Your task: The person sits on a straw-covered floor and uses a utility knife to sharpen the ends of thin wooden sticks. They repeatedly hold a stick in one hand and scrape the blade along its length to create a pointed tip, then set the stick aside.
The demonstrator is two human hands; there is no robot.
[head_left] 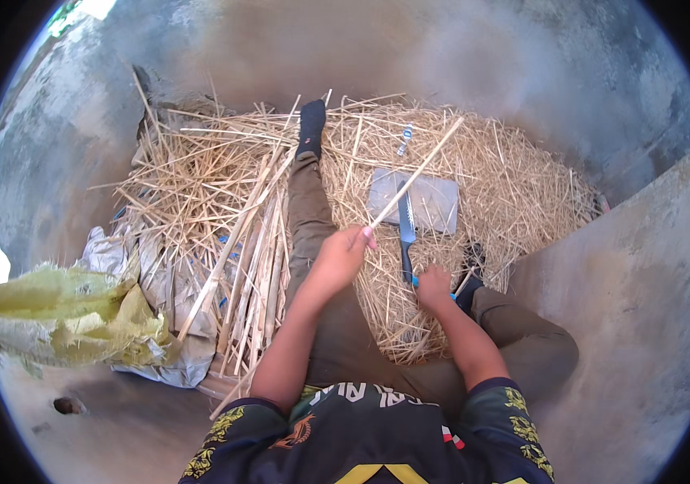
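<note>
My left hand (340, 256) is closed on one end of a pale bamboo stick (430, 153), which slants up and to the right. Below the stick, a knife (407, 228) with a dark handle lies with its blade over a flat grey slab (440, 203). To the right of the knife's handle, my right hand (434, 287) is closed. Bits of blue show at both sides of this fist, but what it grips is mostly hidden.
Loose bamboo splints (208, 169) and shavings (514, 173) spread around my outstretched leg (310, 202). Longer strips (252, 274) lie left of it. A yellowish sack (71, 310) is at far left. A small bottle-like object (405, 139) lies beyond the slab. A concrete wall (635, 234) rises at right.
</note>
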